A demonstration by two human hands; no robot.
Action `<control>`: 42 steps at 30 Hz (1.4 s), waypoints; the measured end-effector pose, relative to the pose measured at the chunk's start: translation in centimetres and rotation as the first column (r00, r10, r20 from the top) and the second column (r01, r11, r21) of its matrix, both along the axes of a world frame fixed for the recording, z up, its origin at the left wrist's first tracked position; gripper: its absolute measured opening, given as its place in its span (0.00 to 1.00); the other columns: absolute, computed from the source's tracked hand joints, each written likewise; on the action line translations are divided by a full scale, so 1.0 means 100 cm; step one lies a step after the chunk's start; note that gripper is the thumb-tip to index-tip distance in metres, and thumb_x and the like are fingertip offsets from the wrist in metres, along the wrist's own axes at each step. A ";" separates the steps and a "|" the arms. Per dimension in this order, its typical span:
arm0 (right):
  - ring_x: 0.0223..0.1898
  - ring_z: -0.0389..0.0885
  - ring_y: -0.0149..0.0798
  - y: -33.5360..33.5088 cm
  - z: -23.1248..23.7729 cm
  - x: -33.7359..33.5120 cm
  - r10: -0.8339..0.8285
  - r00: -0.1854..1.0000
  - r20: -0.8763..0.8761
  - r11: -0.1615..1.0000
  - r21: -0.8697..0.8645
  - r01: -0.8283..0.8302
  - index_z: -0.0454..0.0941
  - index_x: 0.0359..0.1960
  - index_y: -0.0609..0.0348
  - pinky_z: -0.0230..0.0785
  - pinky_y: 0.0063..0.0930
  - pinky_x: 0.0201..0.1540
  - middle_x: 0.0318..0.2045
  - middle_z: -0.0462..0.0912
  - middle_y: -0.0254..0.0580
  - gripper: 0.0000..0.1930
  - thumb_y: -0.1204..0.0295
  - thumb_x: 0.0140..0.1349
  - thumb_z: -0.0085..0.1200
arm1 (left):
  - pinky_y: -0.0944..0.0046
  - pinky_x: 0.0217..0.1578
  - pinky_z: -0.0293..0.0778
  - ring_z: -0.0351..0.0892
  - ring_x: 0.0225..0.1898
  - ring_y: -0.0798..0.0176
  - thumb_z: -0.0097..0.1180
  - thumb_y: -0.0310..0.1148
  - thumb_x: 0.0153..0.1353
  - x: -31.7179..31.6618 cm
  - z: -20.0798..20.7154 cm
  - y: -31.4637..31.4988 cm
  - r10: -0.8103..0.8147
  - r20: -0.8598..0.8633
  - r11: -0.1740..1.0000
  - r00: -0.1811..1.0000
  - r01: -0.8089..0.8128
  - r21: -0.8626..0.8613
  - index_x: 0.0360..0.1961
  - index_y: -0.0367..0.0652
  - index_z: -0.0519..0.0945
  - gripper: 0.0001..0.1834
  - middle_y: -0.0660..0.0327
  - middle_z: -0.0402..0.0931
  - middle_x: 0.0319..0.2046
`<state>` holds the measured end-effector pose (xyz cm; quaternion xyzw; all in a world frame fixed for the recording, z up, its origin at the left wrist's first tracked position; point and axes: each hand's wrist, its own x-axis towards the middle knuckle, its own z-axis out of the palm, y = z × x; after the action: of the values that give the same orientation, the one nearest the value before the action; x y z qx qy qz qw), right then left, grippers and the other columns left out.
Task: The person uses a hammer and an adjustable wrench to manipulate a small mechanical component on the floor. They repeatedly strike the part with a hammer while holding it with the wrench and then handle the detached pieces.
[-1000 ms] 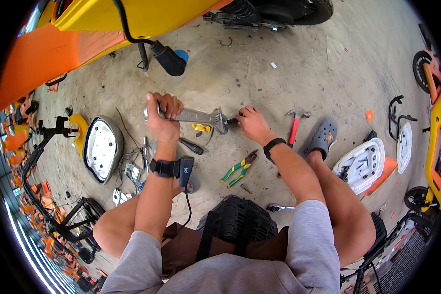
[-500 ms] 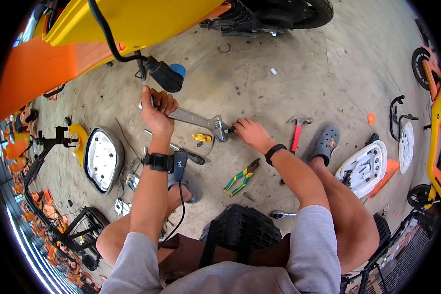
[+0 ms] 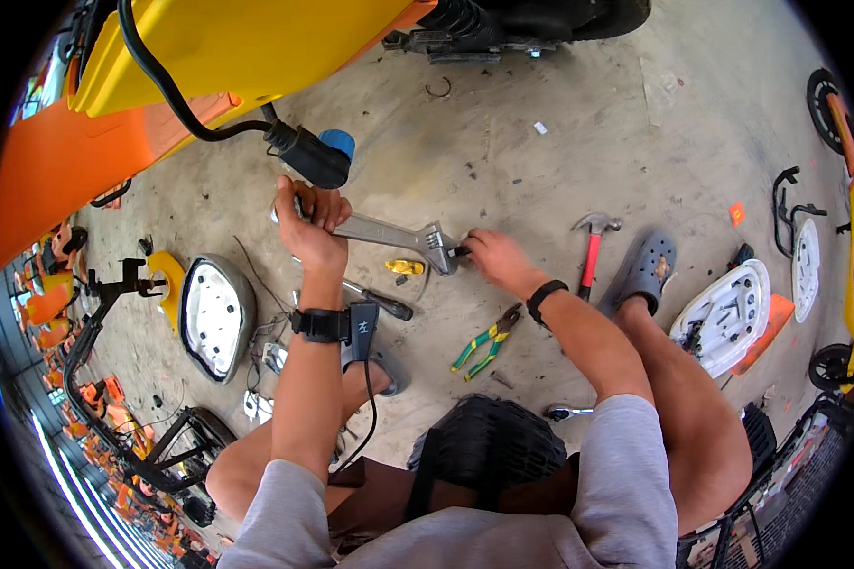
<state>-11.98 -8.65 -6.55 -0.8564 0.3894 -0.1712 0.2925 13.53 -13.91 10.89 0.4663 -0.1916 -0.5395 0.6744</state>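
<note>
A large silver adjustable wrench (image 3: 389, 233) slants over the concrete floor between my hands. My left hand (image 3: 309, 216) is closed round its handle end. At the jaws, my right hand (image 3: 499, 258) pinches a small dark part (image 3: 460, 251); its far end meets the wrench head, and the fingers cover the rest, so its kind does not show. Below the wrench lie a small yellow object (image 3: 405, 267) and a screwdriver (image 3: 389, 303) with a dark handle. Pliers with green and yellow grips (image 3: 487, 341) rest nearer to me, below my right wrist.
A claw hammer (image 3: 592, 256) lies beside my right shoe, a ratchet (image 3: 565, 412) nearer. A yellow and orange vehicle body (image 3: 247, 47) overhangs the upper left, its black plug (image 3: 313, 158) dangling above my left hand. White-lined shells (image 3: 216, 318) flank both sides, the right one (image 3: 726, 318) holding bolts.
The whole view has shifted slightly, moving the scene right and a little down. Both hands keep their places on the wrench and the small dark part.
</note>
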 end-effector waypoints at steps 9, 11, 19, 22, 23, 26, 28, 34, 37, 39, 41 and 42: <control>0.45 0.75 0.46 0.011 -0.005 0.004 -0.193 0.941 0.278 0.981 0.077 0.179 0.76 0.42 0.58 0.67 0.37 0.48 0.43 0.77 0.41 0.15 0.76 0.50 0.61 | 0.68 0.20 0.48 0.46 0.15 0.72 0.42 0.50 0.64 0.003 -0.006 -0.002 0.013 -0.097 1.000 0.995 -0.014 -0.007 0.17 0.51 0.57 0.23 0.69 0.50 0.12; 0.45 0.74 0.46 0.012 -0.010 0.002 -0.184 0.957 0.225 0.982 0.074 0.171 0.76 0.42 0.58 0.66 0.36 0.49 0.42 0.77 0.41 0.15 0.75 0.50 0.61 | 0.69 0.21 0.48 0.46 0.15 0.72 0.42 0.51 0.64 0.003 -0.007 -0.003 0.018 -0.074 1.000 0.997 -0.017 0.009 0.16 0.52 0.57 0.23 0.70 0.49 0.12; 0.46 0.73 0.40 0.003 0.001 0.002 -0.010 0.998 0.069 0.980 -0.198 0.023 0.76 0.41 0.59 0.63 0.37 0.52 0.42 0.77 0.40 0.12 0.71 0.54 0.56 | 0.70 0.20 0.47 0.46 0.15 0.73 0.44 0.52 0.63 -0.016 0.003 -0.005 -0.014 -0.015 0.999 1.000 0.013 -0.044 0.17 0.51 0.58 0.23 0.70 0.49 0.12; 0.44 0.74 0.39 0.005 0.000 0.004 -0.009 1.000 0.003 0.970 -0.241 0.009 0.76 0.41 0.59 0.62 0.37 0.52 0.41 0.77 0.40 0.12 0.72 0.54 0.53 | 0.71 0.20 0.47 0.45 0.14 0.73 0.45 0.51 0.63 -0.017 0.002 -0.006 -0.006 0.002 0.999 1.000 0.007 -0.054 0.17 0.51 0.58 0.23 0.71 0.48 0.12; 0.44 0.74 0.39 0.005 0.000 0.006 -0.004 0.999 -0.051 0.963 -0.270 -0.010 0.76 0.41 0.59 0.62 0.37 0.52 0.41 0.77 0.40 0.12 0.72 0.54 0.53 | 0.71 0.20 0.47 0.45 0.14 0.73 0.45 0.51 0.63 -0.016 0.003 -0.006 -0.008 0.008 0.998 1.000 0.009 -0.056 0.18 0.51 0.58 0.23 0.71 0.48 0.12; 0.43 0.74 0.38 0.006 0.013 0.012 0.015 0.983 -0.181 0.949 -0.307 -0.071 0.76 0.39 0.59 0.62 0.37 0.52 0.39 0.78 0.39 0.11 0.73 0.53 0.51 | 0.71 0.19 0.47 0.45 0.14 0.74 0.45 0.50 0.64 -0.025 0.002 -0.006 -0.013 0.007 0.998 1.000 0.013 -0.055 0.18 0.51 0.58 0.22 0.71 0.48 0.12; 0.42 0.74 0.38 0.009 0.013 0.013 0.009 0.982 -0.191 0.958 -0.279 -0.063 0.76 0.38 0.58 0.62 0.36 0.53 0.37 0.79 0.39 0.11 0.73 0.52 0.51 | 0.71 0.19 0.47 0.45 0.14 0.74 0.45 0.49 0.64 -0.035 0.008 -0.005 -0.016 0.012 0.998 1.000 0.016 -0.061 0.18 0.51 0.58 0.22 0.71 0.47 0.12; 0.47 0.74 0.43 0.004 0.005 0.005 -0.124 0.987 0.100 0.992 0.049 0.119 0.77 0.42 0.58 0.62 0.37 0.54 0.41 0.79 0.41 0.15 0.69 0.52 0.57 | 0.71 0.21 0.48 0.45 0.14 0.74 0.46 0.48 0.65 -0.060 0.018 -0.006 -0.056 0.120 0.997 0.991 0.062 -0.041 0.18 0.50 0.57 0.22 0.70 0.48 0.11; 0.49 0.72 0.44 0.014 0.008 -0.011 -0.364 0.911 0.196 0.927 0.171 0.334 0.77 0.47 0.59 0.61 0.38 0.54 0.44 0.78 0.42 0.19 0.66 0.55 0.57 | 0.71 0.21 0.48 0.44 0.14 0.74 0.44 0.49 0.65 -0.058 0.018 0.006 -0.047 0.143 0.996 0.989 0.057 -0.066 0.18 0.50 0.57 0.22 0.70 0.48 0.11; 0.50 0.70 0.45 0.020 0.001 -0.024 -0.376 0.919 0.121 0.925 0.111 0.364 0.76 0.51 0.57 0.61 0.38 0.54 0.46 0.77 0.42 0.20 0.64 0.57 0.57 | 0.71 0.21 0.48 0.44 0.14 0.74 0.43 0.49 0.65 -0.060 0.018 0.015 -0.048 0.127 0.994 0.991 0.060 -0.093 0.18 0.50 0.56 0.23 0.70 0.48 0.11; 0.49 0.70 0.45 0.022 0.001 -0.022 -0.359 0.925 0.127 0.925 0.177 0.335 0.78 0.50 0.55 0.60 0.38 0.53 0.45 0.78 0.41 0.20 0.61 0.57 0.58 | 0.71 0.22 0.49 0.44 0.14 0.74 0.42 0.48 0.66 -0.064 0.021 0.024 -0.052 0.172 0.989 0.984 0.074 -0.126 0.18 0.50 0.56 0.22 0.70 0.48 0.11; 0.49 0.70 0.45 0.024 0.002 -0.019 -0.354 0.926 0.128 0.922 0.213 0.323 0.79 0.49 0.53 0.60 0.38 0.53 0.44 0.78 0.40 0.19 0.60 0.57 0.58 | 0.71 0.22 0.49 0.44 0.15 0.74 0.42 0.48 0.66 -0.070 0.022 0.029 -0.050 0.197 0.988 0.979 0.077 -0.134 0.18 0.50 0.56 0.22 0.70 0.48 0.11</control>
<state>-13.91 -6.24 -6.38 -0.7274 0.5210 -0.2517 0.3688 6.55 -11.01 13.07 0.4613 -0.3087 -0.4980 0.6662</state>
